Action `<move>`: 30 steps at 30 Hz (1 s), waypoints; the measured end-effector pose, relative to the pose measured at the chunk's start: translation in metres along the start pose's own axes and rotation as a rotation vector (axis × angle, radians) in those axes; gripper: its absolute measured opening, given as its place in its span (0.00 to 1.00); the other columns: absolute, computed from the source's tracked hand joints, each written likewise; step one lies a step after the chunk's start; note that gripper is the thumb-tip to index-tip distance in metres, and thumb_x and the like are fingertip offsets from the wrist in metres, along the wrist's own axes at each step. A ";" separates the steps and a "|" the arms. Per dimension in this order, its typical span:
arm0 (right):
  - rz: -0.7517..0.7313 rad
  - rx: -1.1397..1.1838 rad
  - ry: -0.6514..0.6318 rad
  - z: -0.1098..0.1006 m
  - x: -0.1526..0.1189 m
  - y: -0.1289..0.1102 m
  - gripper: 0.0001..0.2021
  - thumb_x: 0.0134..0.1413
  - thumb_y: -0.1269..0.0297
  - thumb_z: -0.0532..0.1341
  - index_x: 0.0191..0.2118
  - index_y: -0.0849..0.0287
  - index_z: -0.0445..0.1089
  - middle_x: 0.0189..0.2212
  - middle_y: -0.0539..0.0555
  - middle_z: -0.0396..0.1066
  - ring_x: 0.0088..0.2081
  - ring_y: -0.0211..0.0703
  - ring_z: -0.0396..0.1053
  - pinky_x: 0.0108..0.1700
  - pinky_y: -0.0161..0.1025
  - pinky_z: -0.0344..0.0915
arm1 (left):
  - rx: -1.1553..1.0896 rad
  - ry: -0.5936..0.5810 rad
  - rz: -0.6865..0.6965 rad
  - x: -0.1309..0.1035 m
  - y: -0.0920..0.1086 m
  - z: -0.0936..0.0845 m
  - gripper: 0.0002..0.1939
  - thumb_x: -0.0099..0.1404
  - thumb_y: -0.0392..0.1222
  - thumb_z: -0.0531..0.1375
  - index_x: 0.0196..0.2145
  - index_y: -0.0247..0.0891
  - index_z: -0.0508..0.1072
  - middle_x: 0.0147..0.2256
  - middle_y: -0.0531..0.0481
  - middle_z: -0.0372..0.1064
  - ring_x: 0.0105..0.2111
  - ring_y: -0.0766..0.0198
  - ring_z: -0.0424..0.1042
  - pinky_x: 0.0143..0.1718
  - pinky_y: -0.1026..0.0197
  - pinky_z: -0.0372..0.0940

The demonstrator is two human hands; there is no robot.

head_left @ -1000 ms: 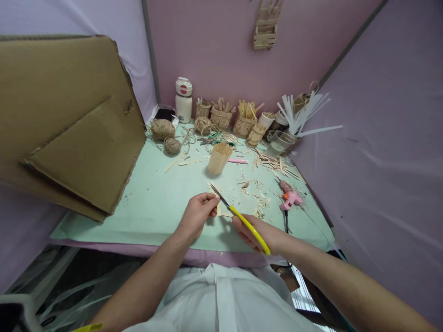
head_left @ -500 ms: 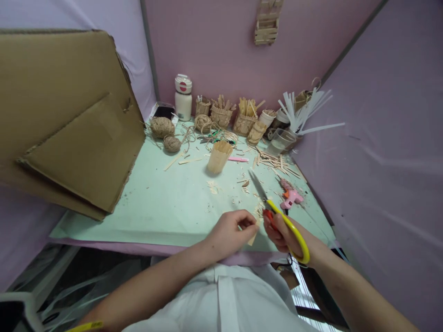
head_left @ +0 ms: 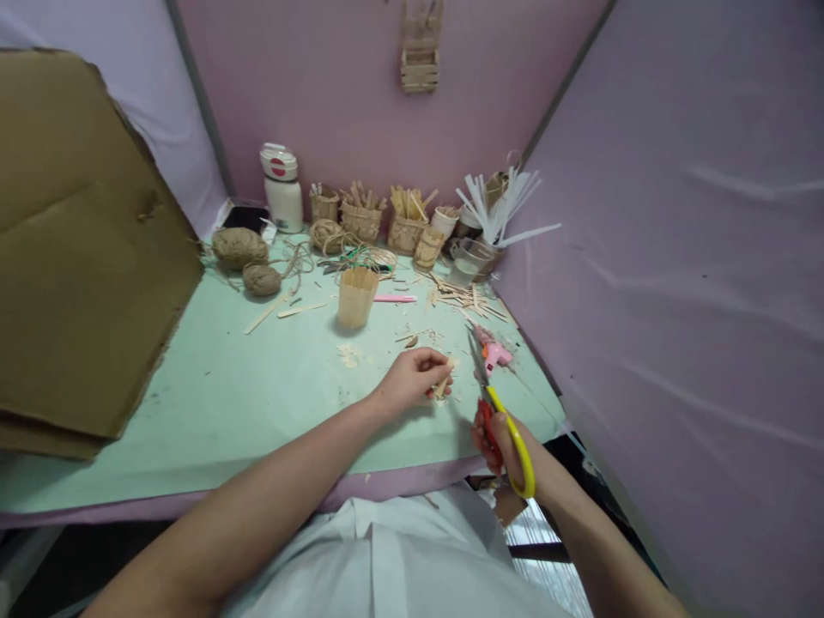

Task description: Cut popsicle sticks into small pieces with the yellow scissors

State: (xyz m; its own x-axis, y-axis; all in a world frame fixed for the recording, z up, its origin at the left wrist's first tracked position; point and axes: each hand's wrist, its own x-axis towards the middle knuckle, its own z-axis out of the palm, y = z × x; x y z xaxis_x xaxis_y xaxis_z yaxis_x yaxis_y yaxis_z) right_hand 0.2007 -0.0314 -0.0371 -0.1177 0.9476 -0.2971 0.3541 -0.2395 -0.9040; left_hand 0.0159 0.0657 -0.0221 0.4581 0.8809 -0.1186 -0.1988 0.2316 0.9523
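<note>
My left hand (head_left: pixel 412 378) is closed in a pinch on a short, pale wooden strip (head_left: pixel 441 389), low over the table's right half. Part of the strip is hidden by the fingers. My right hand (head_left: pixel 493 438) grips scissors (head_left: pixel 508 429) with yellow and red handles, their blades pointing up and away from me, apart from the strip. Ahead of my left hand stands a cup (head_left: pixel 357 299) covered with pale wooden sticks. Beyond the scissor tips lies a pink glue gun (head_left: pixel 495 350). Wood scraps (head_left: pixel 348 355) are scattered around.
Balls of twine (head_left: pixel 239 247), a white bottle (head_left: pixel 283 193) and stick-filled holders (head_left: pixel 361 219) line the back. Loose sticks (head_left: pixel 467 296) and a cup of white glue sticks (head_left: pixel 493 245) are at back right. A large cardboard sheet (head_left: pixel 77 240) stands on the left.
My left hand has moved forward over the table with the wooden strip, away from the table's front edge. The scissors are now farther from it. The view has shifted to the right.
</note>
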 end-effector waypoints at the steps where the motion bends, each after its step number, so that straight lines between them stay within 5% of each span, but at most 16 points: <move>1: -0.020 -0.021 0.001 0.001 0.000 0.003 0.30 0.54 0.30 0.45 0.35 0.57 0.57 0.23 0.46 0.58 0.18 0.33 0.53 0.17 0.32 0.54 | 0.004 0.002 0.018 0.000 -0.001 -0.003 0.14 0.53 0.49 0.64 0.30 0.35 0.70 0.25 0.50 0.71 0.25 0.66 0.72 0.22 0.67 0.58; 8: -0.059 -0.181 -0.019 0.005 -0.007 -0.009 0.25 0.61 0.37 0.45 0.38 0.58 0.58 0.25 0.46 0.59 0.21 0.34 0.61 0.22 0.33 0.61 | 0.048 0.038 0.082 0.000 -0.001 -0.005 0.16 0.53 0.51 0.65 0.31 0.35 0.72 0.26 0.50 0.70 0.22 0.70 0.66 0.21 0.68 0.56; 30: -0.018 -0.235 -0.065 0.014 -0.012 -0.031 0.22 0.60 0.40 0.49 0.33 0.56 0.54 0.24 0.45 0.55 0.20 0.32 0.56 0.20 0.31 0.54 | 0.086 -0.015 0.045 -0.003 0.001 -0.001 0.20 0.53 0.57 0.64 0.28 0.35 0.71 0.21 0.52 0.67 0.18 0.73 0.57 0.20 0.67 0.55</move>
State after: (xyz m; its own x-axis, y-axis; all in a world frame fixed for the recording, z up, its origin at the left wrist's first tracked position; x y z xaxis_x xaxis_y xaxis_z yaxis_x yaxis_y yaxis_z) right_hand 0.1783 -0.0385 -0.0095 -0.1828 0.9336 -0.3081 0.5565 -0.1601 -0.8153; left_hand 0.0137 0.0631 -0.0209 0.4634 0.8832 -0.0719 -0.1445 0.1554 0.9772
